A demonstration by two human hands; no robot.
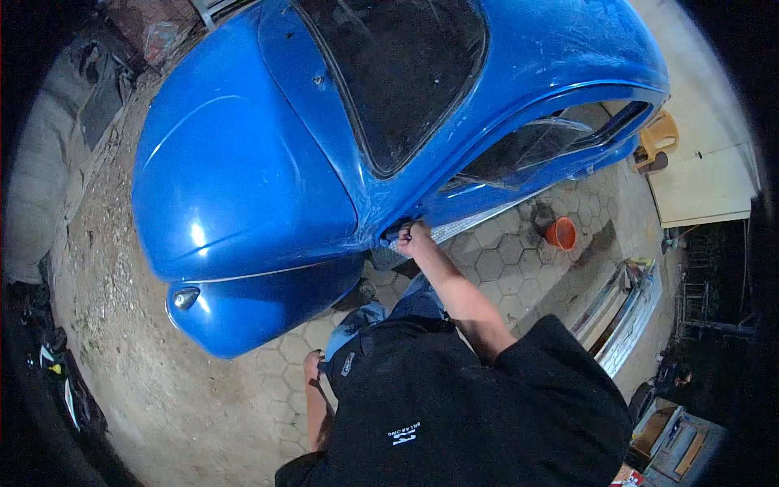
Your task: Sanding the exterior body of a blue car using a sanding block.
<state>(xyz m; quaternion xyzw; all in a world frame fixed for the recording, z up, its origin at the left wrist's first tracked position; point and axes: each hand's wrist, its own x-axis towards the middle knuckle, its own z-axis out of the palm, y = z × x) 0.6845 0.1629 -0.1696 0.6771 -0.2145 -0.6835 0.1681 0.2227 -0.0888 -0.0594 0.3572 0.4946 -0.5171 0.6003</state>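
Note:
A blue Volkswagen Beetle-type car (243,176) fills the upper view, its front to the left. My right hand (415,237) reaches forward to the front edge of the car's door (487,195), just behind the front fender (268,304). Its fingers are curled at a dark gap there; whether they grip anything is hidden. Below the hand runs a light, ribbed running board (468,222). My left hand (313,364) hangs low by my hip, against my blue jeans (359,319), its fingers mostly hidden.
An orange bucket (560,234) stands on hexagonal paving (496,265) to the right. Beyond it lie long boards or panels (621,310). A yellow plastic chair (660,137) is by the car's rear, next to a cream cabinet (700,189). Gravelly ground (103,292) lies left.

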